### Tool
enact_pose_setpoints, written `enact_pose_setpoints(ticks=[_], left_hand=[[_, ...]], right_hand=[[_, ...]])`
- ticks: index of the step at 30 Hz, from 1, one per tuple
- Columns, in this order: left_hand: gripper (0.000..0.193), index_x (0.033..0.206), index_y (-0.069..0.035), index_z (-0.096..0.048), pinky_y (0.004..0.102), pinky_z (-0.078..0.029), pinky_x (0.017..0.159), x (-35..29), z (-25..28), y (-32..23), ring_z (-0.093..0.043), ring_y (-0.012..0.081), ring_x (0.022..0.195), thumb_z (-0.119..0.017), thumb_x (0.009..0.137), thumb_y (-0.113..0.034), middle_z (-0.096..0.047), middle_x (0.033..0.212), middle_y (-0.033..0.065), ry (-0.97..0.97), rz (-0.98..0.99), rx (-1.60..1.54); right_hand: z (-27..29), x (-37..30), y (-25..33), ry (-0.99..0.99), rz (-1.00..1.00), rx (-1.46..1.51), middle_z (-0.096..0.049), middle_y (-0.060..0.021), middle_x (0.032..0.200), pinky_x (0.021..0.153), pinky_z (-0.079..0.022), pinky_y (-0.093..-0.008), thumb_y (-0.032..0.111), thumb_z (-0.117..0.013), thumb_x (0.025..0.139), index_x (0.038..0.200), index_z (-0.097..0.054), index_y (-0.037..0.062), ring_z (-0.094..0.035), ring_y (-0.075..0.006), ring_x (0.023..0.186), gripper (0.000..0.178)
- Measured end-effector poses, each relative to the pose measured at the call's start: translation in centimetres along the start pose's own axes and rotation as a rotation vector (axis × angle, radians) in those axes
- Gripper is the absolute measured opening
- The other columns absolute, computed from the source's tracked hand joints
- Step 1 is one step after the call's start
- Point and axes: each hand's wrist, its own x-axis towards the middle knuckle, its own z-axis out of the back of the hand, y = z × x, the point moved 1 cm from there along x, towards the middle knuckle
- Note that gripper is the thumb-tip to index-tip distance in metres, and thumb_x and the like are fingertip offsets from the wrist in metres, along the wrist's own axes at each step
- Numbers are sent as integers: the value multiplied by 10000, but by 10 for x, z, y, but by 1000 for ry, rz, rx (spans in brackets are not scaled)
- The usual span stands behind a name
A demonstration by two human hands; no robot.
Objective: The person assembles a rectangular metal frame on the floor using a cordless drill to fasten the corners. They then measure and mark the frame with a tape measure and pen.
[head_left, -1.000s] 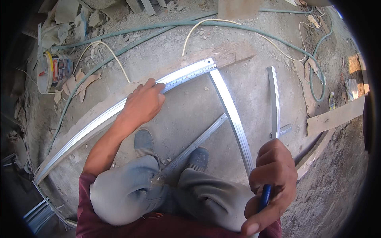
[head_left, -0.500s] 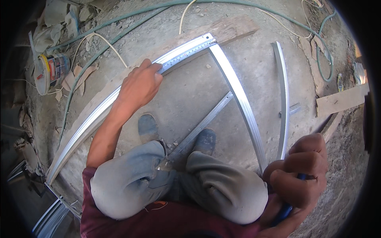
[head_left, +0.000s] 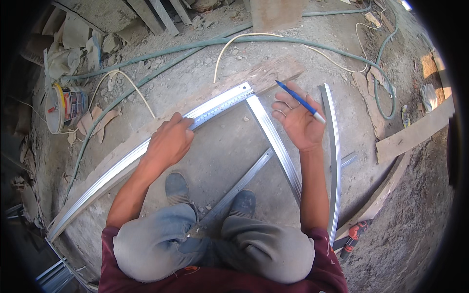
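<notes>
My left hand (head_left: pixel 168 141) is closed over a graduated metal ruler (head_left: pixel 220 108), pressing it along a long silver metal channel (head_left: pixel 100 186). Channel and ruler lie on a wooden plank (head_left: pixel 278 72). My right hand (head_left: pixel 307 131) is raised palm up beyond the ruler's far end, with a blue pen (head_left: pixel 299 97) held across its fingers, tip pointing up and left. A second metal channel (head_left: pixel 274 139) runs from the ruler's end toward me, partly behind my right forearm. Another metal strip (head_left: pixel 335 156) lies to its right.
Between my shoes a perforated metal strip (head_left: pixel 237 186) lies on the concrete. A green hose (head_left: pixel 190 46) and pale cable cross the far side. A bucket (head_left: pixel 66 108) stands at left. At right lie a red-and-black hand tool (head_left: pixel 354 237) and a flat board (head_left: pixel 415 131).
My right hand has moved from the lower right, near my knee, up and forward beside the ruler's end, bringing the pen into plain view. My left hand stays on the ruler.
</notes>
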Motion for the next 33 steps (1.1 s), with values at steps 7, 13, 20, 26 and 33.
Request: enact_pose_setpoints(ticks=[7,13,20,26,33], left_hand=[[412,1281,-8,-643,490,-473,975,-2,0,-2,-606,420,1095,-450,938,-131,-596,1151,212,-28,16,-9],[401,1281,-13,-645,489,-476,967,-3,2,1,-608,412,1091,-466,939,-126,-598,1150,202,-14,40,-9],[397,1284,-16,-644,485,-488,947,-1,2,2,-613,414,1076,-482,936,-115,-596,1149,205,-13,29,-22],[402,1294,-20,-639,487,-493,948,-1,5,0,-619,419,1069,-488,932,-106,-598,1167,201,-14,34,-4],[403,1299,-22,-638,488,-495,944,-1,5,0,-625,416,1059,-488,934,-104,-595,1161,202,-11,22,-2]], right_hand=[[-4,45,-18,-19,-87,-694,-720,-158,953,826,-571,-359,295,-670,1001,1315,-609,-25,-712,-240,869,452],[-12,79,-49,147,-27,-1031,-694,-42,846,778,-522,-283,304,-747,948,1019,-736,28,-663,-134,809,285],[-12,98,-63,292,-98,-1296,-686,-27,806,715,-507,-305,145,-742,861,898,-703,72,-630,-132,748,91],[-9,106,-64,336,-206,-1396,-674,-9,866,774,-500,-291,68,-739,846,902,-684,52,-622,-113,832,80],[-9,109,-63,366,-226,-1404,-670,-4,847,737,-481,-275,60,-730,846,896,-688,56,-602,-95,800,66]])
